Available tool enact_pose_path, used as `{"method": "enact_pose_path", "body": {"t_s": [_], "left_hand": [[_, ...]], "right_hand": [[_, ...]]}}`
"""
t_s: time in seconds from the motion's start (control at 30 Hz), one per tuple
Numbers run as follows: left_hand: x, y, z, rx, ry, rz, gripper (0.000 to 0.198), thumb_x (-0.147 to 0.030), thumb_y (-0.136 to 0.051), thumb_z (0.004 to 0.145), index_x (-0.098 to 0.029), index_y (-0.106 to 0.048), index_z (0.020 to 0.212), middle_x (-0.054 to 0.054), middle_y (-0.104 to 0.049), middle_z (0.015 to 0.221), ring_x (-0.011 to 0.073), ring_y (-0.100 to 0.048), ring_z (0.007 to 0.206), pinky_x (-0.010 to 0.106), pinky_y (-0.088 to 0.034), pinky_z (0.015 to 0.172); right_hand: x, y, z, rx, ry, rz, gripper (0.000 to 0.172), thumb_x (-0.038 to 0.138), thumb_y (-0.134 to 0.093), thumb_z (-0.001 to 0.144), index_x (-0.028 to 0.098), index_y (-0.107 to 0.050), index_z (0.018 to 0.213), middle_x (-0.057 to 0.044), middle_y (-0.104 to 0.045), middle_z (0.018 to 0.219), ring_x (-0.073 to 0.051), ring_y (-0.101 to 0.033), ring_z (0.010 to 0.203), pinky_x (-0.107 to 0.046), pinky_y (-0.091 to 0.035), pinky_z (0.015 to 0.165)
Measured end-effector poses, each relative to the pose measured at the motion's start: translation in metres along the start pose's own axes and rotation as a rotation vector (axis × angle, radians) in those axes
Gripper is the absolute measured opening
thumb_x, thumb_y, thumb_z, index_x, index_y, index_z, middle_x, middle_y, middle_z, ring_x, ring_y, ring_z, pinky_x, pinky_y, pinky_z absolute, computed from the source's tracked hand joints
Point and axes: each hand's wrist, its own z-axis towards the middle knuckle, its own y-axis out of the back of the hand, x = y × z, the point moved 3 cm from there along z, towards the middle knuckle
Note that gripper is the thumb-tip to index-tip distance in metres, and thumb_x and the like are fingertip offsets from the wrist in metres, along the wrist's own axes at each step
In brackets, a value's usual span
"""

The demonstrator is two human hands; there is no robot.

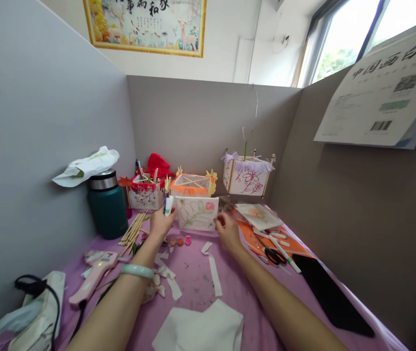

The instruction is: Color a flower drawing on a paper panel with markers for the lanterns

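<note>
A white panel with a drawn rose and leaves [197,214] stands upright at the middle of the table. My left hand [162,225] is closed at its left edge, gripping a small white tube with blue and green marks [168,205]. Pinched at the panel's right edge are the fingers of my right hand [228,231]. Directly behind the panel is a lantern with orange fringe and yellow corner flowers [192,187]; I cannot tell whether the two are joined.
Left are a red-trimmed lantern [145,197], a green bottle [107,207], wooden sticks [132,234] and a pink glue gun [96,275]. Right are a purple-fringed lantern [249,178], scissors [274,255] and a black phone-like slab [332,295]. White cloth [202,329] lies in front.
</note>
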Motion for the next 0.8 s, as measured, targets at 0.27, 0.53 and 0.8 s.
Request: {"method": "enact_pose_path", "body": {"t_s": [0.27,0.53,0.8], "left_hand": [[0.028,-0.006,0.004,-0.028,0.053,-0.039,0.028,-0.032,-0.064,0.079,-0.014,-0.063,0.101,-0.001,-0.064,0.07,0.0101,-0.053,0.048,0.025,-0.045,0.052],[0.032,-0.011,0.003,-0.025,0.037,-0.112,0.034,-0.036,-0.065,0.065,-0.017,-0.068,0.092,0.001,-0.066,0.06,0.0186,-0.058,0.049,0.025,-0.039,0.048],[0.024,-0.005,-0.003,-0.018,0.083,-0.209,0.049,-0.04,-0.066,0.062,-0.015,-0.066,0.105,0.006,-0.071,0.079,0.0158,-0.055,0.047,0.025,-0.04,0.044]], "right_hand": [[-0.023,-0.018,-0.011,0.126,-0.011,-0.068,0.021,0.034,-0.045,0.087,0.019,-0.06,0.088,-0.004,-0.067,0.085,-0.017,-0.061,0.074,-0.026,-0.045,0.066],[-0.021,-0.017,-0.018,0.184,0.094,-0.027,0.018,0.025,-0.044,0.087,0.02,-0.06,0.094,-0.004,-0.066,0.087,-0.016,-0.061,0.076,-0.026,-0.046,0.07],[-0.035,0.009,-0.002,-0.053,-0.032,-0.175,0.021,0.03,-0.043,0.089,0.02,-0.061,0.095,-0.006,-0.066,0.093,-0.017,-0.06,0.078,-0.028,-0.046,0.074]]}}
